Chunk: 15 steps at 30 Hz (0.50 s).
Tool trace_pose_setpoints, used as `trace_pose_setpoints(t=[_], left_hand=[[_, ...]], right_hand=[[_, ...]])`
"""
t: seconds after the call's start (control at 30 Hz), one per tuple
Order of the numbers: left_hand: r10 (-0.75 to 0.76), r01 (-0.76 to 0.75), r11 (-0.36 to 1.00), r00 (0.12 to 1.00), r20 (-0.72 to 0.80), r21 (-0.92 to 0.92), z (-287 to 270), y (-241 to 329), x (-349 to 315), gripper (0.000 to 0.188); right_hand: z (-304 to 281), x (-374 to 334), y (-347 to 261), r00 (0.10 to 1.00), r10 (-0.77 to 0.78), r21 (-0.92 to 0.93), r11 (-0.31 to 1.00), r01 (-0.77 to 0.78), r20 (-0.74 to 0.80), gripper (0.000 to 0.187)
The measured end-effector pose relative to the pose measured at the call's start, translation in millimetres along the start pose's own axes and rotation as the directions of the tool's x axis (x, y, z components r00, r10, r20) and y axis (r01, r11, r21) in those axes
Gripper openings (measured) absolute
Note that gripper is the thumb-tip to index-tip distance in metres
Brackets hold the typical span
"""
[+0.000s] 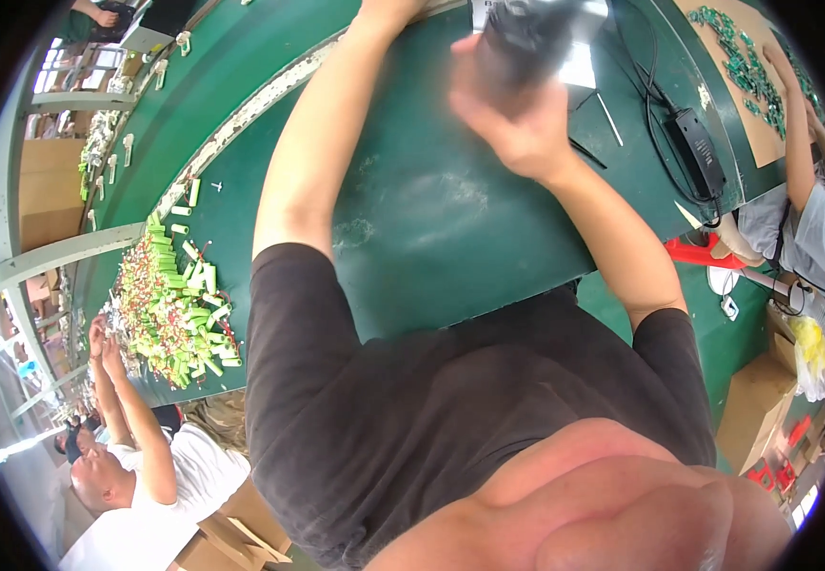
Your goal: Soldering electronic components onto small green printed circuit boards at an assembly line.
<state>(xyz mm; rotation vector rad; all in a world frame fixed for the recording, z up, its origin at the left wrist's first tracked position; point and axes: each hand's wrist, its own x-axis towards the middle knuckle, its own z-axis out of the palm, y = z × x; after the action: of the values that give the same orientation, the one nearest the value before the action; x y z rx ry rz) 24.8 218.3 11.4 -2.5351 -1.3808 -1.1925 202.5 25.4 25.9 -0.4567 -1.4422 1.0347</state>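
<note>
My right hand is closed round a dark, rounded object near the top of the view. Motion smears the object too much to tell its kind. Right behind it stands a white box, partly covered by the object and the hand. My left arm reaches forward across the green table. Only the wrist and back part of my left hand show at the top edge; its fingers are out of the picture. A thin metal rod lies just right of my right hand.
A black power adapter with cables lies at the right edge. Green cylindrical cells with red wires are heaped at left. Beyond a worn rail runs a green belt bearing small parts. Co-workers sit at both sides.
</note>
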Motion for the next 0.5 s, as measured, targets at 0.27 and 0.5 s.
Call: trace_pose_setpoints(t=[0.27,0.5], left_hand=[[-0.112,0.112,0.994,0.984,0.141,0.011,-78.4,74.8,-127.3,0.019],[0.147,-0.116,0.977,0.975,0.168,-0.179,-75.0,141.3,-193.6,0.016]], right_hand=[[-32.2,29.3,-63.3,0.950,-0.101,0.058,0.991,0.123,-0.295,0.036],[-37.8,53.9,-59.0,0.920,-0.334,-0.182,0.937,0.299,-0.204,0.018]])
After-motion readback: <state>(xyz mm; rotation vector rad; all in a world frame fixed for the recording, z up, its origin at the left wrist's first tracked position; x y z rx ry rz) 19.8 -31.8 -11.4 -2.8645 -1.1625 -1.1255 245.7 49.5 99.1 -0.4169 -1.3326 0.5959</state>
